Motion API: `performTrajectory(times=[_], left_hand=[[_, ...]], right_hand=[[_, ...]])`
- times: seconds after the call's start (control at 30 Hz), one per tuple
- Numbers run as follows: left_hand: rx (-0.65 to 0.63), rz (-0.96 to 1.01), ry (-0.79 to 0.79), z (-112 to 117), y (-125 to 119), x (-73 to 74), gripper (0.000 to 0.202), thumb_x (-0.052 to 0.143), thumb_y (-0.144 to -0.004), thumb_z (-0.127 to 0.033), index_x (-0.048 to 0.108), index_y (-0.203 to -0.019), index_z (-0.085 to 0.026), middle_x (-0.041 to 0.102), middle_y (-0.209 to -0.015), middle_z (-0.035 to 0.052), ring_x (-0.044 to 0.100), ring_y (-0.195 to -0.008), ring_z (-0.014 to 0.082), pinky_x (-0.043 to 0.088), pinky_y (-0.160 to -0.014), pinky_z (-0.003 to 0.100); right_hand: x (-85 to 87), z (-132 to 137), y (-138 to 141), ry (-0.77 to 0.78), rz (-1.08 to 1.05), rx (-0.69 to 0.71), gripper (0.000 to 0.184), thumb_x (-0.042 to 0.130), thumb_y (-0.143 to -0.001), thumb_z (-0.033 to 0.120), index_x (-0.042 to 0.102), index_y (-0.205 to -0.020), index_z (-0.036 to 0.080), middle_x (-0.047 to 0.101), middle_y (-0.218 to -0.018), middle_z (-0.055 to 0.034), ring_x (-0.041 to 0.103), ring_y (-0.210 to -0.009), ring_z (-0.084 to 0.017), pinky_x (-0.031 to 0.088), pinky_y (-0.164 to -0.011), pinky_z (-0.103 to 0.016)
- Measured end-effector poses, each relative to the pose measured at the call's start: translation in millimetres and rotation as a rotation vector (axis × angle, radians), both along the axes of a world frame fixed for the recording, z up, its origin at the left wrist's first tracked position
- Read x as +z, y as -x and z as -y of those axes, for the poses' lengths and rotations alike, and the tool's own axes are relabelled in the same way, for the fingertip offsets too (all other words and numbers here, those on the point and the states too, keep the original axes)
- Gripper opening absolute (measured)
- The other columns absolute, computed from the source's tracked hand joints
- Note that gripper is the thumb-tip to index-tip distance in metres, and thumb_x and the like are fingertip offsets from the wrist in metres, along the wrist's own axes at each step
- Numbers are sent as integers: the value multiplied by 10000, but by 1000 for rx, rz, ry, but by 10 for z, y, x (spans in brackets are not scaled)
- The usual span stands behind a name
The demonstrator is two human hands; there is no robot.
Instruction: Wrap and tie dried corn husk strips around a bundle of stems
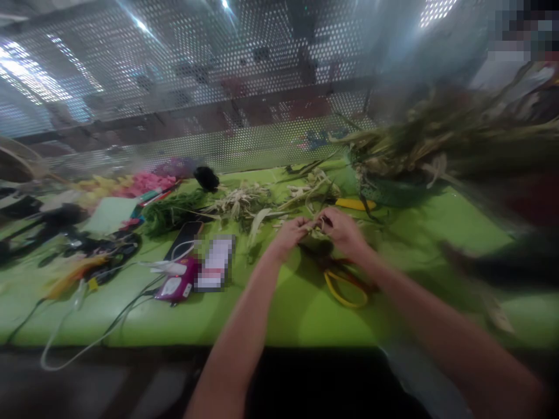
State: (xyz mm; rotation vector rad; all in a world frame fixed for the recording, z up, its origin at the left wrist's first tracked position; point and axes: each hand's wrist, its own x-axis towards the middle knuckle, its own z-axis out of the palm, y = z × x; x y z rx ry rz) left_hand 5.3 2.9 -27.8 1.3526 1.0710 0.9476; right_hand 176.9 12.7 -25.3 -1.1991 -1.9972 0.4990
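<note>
My left hand [292, 230] and my right hand [341, 228] meet above the green table [271, 314], fingers pinched together on a small piece of dried plant material [315, 228] held between them. The picture is smeared by motion, so the piece itself is hard to make out. Pale dried leaves and stalks [244, 203] lie just beyond the hands. Yellow-handled scissors [345, 285] rest on the table under my right wrist.
A big bundle of dried plants [441, 145] fills the right. Green sprigs [170, 212], a phone [183, 238], a magenta device [174, 285] with white cables, pink and yellow flowers [131, 185] and dark tools lie at left. A perforated metal screen [218, 87] stands behind.
</note>
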Motion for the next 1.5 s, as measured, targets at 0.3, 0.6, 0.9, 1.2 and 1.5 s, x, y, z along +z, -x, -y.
performTrajectory(times=[0.3, 0.6, 0.9, 1.2, 1.5], left_hand=[[11, -210, -192, -30, 58, -21, 207, 679, -730, -330, 584, -774, -151, 568, -708, -16, 475, -653, 106, 361, -627, 238], [144, -466, -325, -26, 152, 127, 131, 659, -770, -290, 705, -791, -169, 704, -803, 40, 596, -755, 172, 433, -740, 289], [356, -250, -216, -78, 329, 63, 165, 640, -794, -324, 589, -738, -177, 610, -717, -4, 529, -695, 130, 411, -689, 258], [297, 473, 149, -8, 52, 67, 322, 742, -713, -409, 537, -833, -192, 630, -788, 6, 579, -676, 101, 484, -654, 244], [284, 463, 89, -26, 25, 23, 308, 735, -719, -374, 490, -745, -189, 493, -632, -48, 457, -544, 65, 377, -537, 225]], right_hand=[[77, 105, 5, -35, 3, 15, 70, 551, -897, 222, 591, -846, 197, 631, -875, -52, 558, -803, -188, 386, -712, -290], [37, 53, -38, -41, 31, 15, 72, 565, -898, 223, 612, -855, 191, 653, -887, -57, 571, -815, -194, 376, -706, -287], [50, -55, -132, 127, 131, -74, 80, 593, -854, 193, 658, -810, 177, 686, -850, -68, 572, -759, -196, 353, -666, -287], [75, -52, -112, 494, -441, 63, 240, 682, -723, 383, 562, -637, 193, 547, -588, 25, 447, -546, -122, 326, -545, -255], [28, 92, 65, 775, -1016, 329, 307, 732, -744, 401, 480, -756, 227, 561, -679, 33, 561, -668, -136, 490, -693, -287]])
